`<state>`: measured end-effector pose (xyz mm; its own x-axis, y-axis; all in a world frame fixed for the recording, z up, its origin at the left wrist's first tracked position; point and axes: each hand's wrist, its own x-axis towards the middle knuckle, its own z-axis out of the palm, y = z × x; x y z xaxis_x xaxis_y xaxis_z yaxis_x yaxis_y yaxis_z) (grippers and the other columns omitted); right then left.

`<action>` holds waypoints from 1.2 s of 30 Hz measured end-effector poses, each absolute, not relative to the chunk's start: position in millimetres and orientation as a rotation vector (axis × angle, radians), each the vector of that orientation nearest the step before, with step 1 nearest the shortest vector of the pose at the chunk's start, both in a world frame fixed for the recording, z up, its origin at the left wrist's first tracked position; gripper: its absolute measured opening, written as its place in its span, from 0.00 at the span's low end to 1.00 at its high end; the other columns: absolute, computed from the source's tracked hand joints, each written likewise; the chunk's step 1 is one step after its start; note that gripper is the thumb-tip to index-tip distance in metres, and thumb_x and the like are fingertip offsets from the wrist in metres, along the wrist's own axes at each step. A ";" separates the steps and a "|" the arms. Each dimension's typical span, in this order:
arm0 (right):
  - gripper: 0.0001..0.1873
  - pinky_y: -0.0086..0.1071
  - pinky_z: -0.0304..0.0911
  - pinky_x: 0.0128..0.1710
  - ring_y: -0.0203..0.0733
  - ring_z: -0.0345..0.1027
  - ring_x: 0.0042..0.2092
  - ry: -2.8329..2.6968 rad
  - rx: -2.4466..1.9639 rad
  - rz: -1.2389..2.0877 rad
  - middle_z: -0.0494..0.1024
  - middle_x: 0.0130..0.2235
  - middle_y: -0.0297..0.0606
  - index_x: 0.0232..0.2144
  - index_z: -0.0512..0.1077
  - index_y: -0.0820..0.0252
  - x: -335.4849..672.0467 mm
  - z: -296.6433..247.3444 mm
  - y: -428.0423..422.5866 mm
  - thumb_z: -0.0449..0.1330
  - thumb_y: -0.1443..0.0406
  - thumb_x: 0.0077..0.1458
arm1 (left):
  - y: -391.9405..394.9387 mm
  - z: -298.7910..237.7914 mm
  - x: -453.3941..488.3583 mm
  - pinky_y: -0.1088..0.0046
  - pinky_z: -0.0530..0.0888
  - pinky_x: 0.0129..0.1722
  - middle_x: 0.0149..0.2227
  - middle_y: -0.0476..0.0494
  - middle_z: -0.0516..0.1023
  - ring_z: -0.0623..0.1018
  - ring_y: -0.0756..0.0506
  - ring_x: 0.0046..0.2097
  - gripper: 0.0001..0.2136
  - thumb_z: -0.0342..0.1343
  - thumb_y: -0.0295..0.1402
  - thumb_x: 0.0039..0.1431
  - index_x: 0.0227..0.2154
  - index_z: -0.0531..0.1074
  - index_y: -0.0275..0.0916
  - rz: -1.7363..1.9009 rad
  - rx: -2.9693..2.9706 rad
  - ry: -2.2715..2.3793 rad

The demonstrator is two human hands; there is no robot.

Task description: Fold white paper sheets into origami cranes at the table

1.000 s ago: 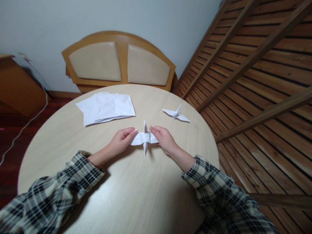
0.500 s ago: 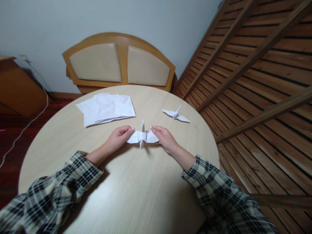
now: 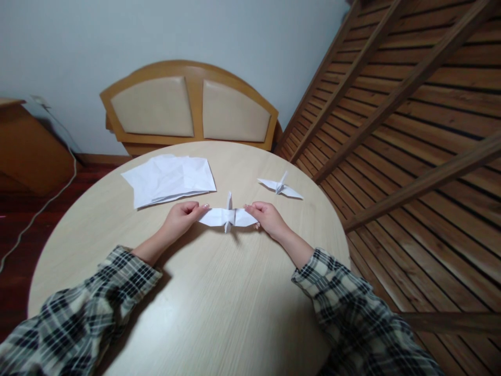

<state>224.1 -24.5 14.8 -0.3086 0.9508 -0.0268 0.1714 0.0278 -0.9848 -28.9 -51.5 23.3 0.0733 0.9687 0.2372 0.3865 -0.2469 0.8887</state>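
A white folded paper crane point(image 3: 228, 216) is held between my two hands, its wings stretched out to the sides and its two narrow points facing away from me and toward me. My left hand point(image 3: 182, 219) pinches the left wing near its tip. With thumb and fingers my right hand point(image 3: 270, 219) grips the right wing. Beyond my right hand, a second white paper crane point(image 3: 279, 187) rests on the table with spread wings. Creased white paper sheets point(image 3: 170, 178) lie stacked past my left hand.
Everything is on a round, light wood table point(image 3: 211, 303). Behind it stands a padded headboard point(image 3: 191, 104) against the wall. A slatted wooden panel point(image 3: 407, 136) rises along the right. At the left are a wooden cabinet point(image 3: 29, 143) and a white cable point(image 3: 43, 202).
My left hand has slid outward to the left along the wing, so more of the wing shows. My right hand has moved slightly right. The view has tilted up a little.
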 end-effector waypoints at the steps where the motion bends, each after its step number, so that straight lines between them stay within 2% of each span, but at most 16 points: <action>1: 0.25 0.28 0.44 0.16 0.31 0.53 0.17 -1.588 -1.180 1.328 0.61 0.15 0.27 0.19 0.65 0.57 225.6 15.2 -24.0 0.61 0.45 0.52 | -50.7 22.4 -29.6 0.72 0.52 0.21 0.17 0.54 0.53 0.55 0.52 0.22 0.21 0.55 0.43 0.56 0.14 0.55 0.41 1.168 1.725 1.373; 5: 0.25 0.29 0.45 0.18 0.32 0.53 0.18 -1.650 -1.208 1.136 0.59 0.15 0.26 0.18 0.63 0.56 234.8 17.6 -17.8 0.60 0.46 0.53 | -48.3 20.7 -33.5 0.73 0.53 0.21 0.16 0.55 0.53 0.56 0.52 0.21 0.22 0.54 0.44 0.57 0.15 0.54 0.41 1.190 1.751 1.479; 10: 0.26 0.31 0.48 0.26 0.35 0.54 0.24 -1.824 -1.242 0.651 0.60 0.19 0.29 0.15 0.58 0.57 264.1 18.2 2.0 0.57 0.49 0.57 | -46.2 17.9 -36.7 0.74 0.55 0.21 0.15 0.55 0.55 0.58 0.52 0.20 0.22 0.52 0.44 0.58 0.14 0.54 0.41 1.243 1.740 1.558; 13: 0.26 0.32 0.44 0.27 0.36 0.56 0.25 -1.921 -1.462 0.349 0.63 0.19 0.32 0.16 0.63 0.58 288.7 19.1 12.7 0.54 0.50 0.59 | -46.1 16.1 -35.9 0.74 0.56 0.22 0.15 0.55 0.55 0.59 0.52 0.20 0.22 0.51 0.45 0.58 0.14 0.54 0.41 1.246 1.747 1.557; 16: 0.24 0.32 0.44 0.27 0.38 0.59 0.27 -1.959 -1.623 0.146 0.71 0.23 0.37 0.19 0.70 0.59 312.5 20.5 19.2 0.53 0.51 0.60 | -47.2 16.1 -34.3 0.74 0.57 0.22 0.15 0.55 0.55 0.59 0.51 0.21 0.22 0.51 0.45 0.59 0.14 0.55 0.41 1.216 1.778 1.536; 19: 0.22 0.32 0.46 0.28 0.41 0.64 0.30 -1.953 -1.715 0.059 0.77 0.28 0.41 0.28 0.77 0.58 332.3 20.5 23.9 0.52 0.51 0.60 | -47.9 16.4 -33.8 0.74 0.56 0.22 0.15 0.55 0.54 0.59 0.51 0.21 0.22 0.50 0.44 0.59 0.14 0.54 0.41 1.203 1.810 1.520; 22: 0.20 0.32 0.46 0.28 0.42 0.65 0.30 -1.938 -1.808 -0.033 0.78 0.29 0.42 0.31 0.77 0.58 345.1 18.5 28.2 0.52 0.53 0.61 | -47.5 15.2 -34.6 0.74 0.56 0.22 0.15 0.55 0.54 0.58 0.52 0.21 0.22 0.51 0.45 0.58 0.14 0.53 0.41 1.210 1.807 1.519; 36: 0.20 0.34 0.39 0.27 0.40 0.63 0.29 -1.764 -2.070 -0.264 0.79 0.32 0.45 0.31 0.78 0.60 343.6 10.0 37.2 0.51 0.57 0.63 | -45.2 11.1 -41.0 0.73 0.55 0.24 0.17 0.55 0.54 0.58 0.51 0.22 0.21 0.49 0.44 0.62 0.17 0.53 0.41 1.226 1.852 1.597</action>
